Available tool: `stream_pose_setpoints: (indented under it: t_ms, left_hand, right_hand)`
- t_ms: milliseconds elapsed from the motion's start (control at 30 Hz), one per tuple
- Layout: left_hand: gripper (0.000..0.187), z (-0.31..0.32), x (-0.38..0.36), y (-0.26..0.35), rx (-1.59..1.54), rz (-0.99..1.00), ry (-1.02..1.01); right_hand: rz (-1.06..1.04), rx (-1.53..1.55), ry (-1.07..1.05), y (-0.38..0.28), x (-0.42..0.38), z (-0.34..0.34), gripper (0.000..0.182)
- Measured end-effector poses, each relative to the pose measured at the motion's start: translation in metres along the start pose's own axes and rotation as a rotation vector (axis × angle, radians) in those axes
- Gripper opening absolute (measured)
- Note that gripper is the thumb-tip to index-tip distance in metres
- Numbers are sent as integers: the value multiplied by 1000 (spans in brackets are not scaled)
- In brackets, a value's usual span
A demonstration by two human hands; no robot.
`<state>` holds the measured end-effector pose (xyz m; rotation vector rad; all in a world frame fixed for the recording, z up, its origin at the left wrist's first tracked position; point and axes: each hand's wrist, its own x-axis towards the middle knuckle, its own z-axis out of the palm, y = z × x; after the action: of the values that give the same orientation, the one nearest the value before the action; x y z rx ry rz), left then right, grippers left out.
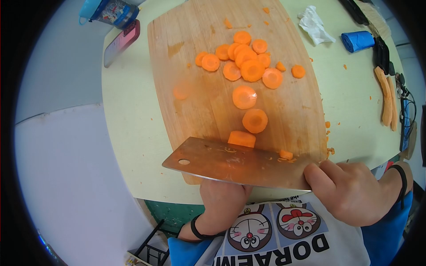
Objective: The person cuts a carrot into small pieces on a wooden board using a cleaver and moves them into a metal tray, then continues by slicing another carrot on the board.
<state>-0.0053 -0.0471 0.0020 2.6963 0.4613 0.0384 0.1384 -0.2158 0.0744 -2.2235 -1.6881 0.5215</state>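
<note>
My right hand is closed round the handle end of a cleaver, whose broad blade reaches left across the near end of a wooden cutting board. A thick carrot piece shows just beyond the blade, partly covered by it. Behind the blade, my left hand is close to that piece; its fingers are hidden. A small carrot bit sticks to the blade. Two carrot slices, one nearer and one farther, lie beyond, and several more are heaped farther up the board.
Left of the board are a phone and a blue container. To the right lie a crumpled tissue, a blue roll and long orange-tan pieces. Orange crumbs dot the table along the board's right edge.
</note>
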Motion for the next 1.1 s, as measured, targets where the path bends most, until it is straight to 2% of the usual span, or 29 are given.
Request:
stream_pose_setpoints:
  t_ms: [367, 433, 567, 667, 733, 800, 833, 867, 900, 933, 1000, 1100]
  left_hand:
    - [28, -2, -1, -2, 68, 25, -42]
    - [28, -2, -1, -2, 76, 19, -37]
    - [26, -5, 2, -1, 74, 34, -55]
    - [25, 0, -1, -3, 17, 44, -36]
    - [24, 2, 0, -6, -34, 58, -13]
    - [33, 2, -1, -6, -19, 95, -6]
    - [33, 3, -3, -6, -22, 90, -6]
    - [41, 3, -4, -4, -11, 39, -7]
    - [49, 3, -4, -3, 0, -5, -8]
    - [49, 4, 0, -2, 0, 3, -3]
    - [60, 4, 7, 0, 28, 33, 77]
    - [58, 3, 10, 4, 33, 23, 95]
  right_hand:
    - [31, -35, -43, -7, 9, -5, 20]
    - [64, 11, -147, -9, 11, -10, 28]
    - [57, 73, -162, -8, 18, -12, 28]
    - [56, 42, -181, -6, 19, -7, 27]
    - [4, -21, -71, -3, 25, 4, 16]
    - [18, -15, -91, -3, 27, 0, 16]
    - [29, -12, -106, -4, 29, -2, 16]
    - [27, -15, -106, -2, 33, 1, 16]
    - [15, 57, -113, 0, 40, 5, 17]
    - [5, 127, -115, 3, 45, 7, 18]
    - [26, 138, -168, 2, 52, 4, 17]
    - [45, 112, -216, -2, 53, 2, 18]
